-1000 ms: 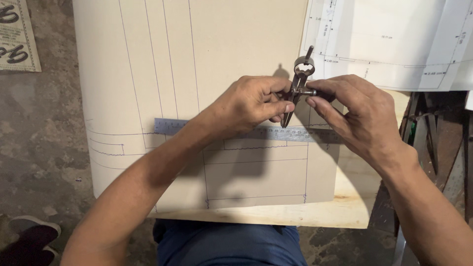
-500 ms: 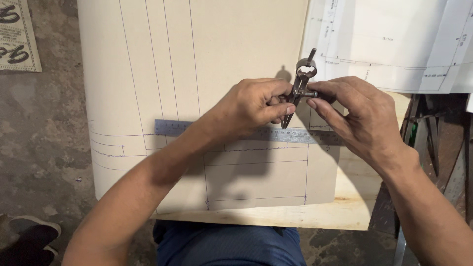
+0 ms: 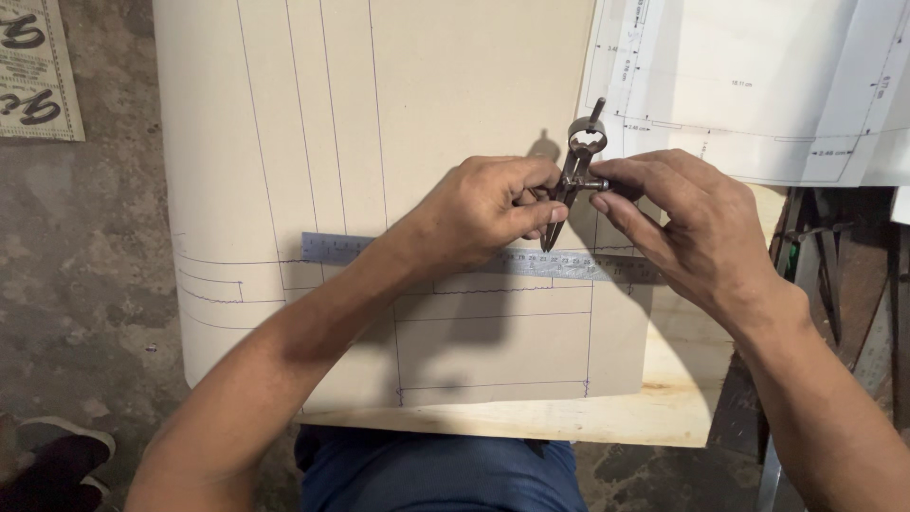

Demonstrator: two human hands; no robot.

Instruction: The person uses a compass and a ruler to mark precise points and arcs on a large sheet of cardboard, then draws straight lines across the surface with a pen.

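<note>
My left hand (image 3: 483, 213) grips the legs of a metal spring divider (image 3: 572, 175), whose two points rest close together on a steel ruler (image 3: 332, 248). My right hand (image 3: 697, 228) pinches the small adjusting nut on the divider's side with thumb and forefinger. The ruler lies flat across a large beige sheet (image 3: 427, 85) marked with ruled pencil lines. My left forearm covers the ruler's middle.
A white technical drawing (image 3: 758, 76) lies at the upper right, overlapping the beige sheet. Both rest on a wooden board (image 3: 682, 398). Metal frame parts (image 3: 834, 265) stand at the right. Concrete floor (image 3: 85, 284), a printed paper (image 3: 38, 66) and a dark shoe (image 3: 57, 455) are at the left.
Both hands and the divider stay in almost the same place on the ruler; only the view has shifted slightly.
</note>
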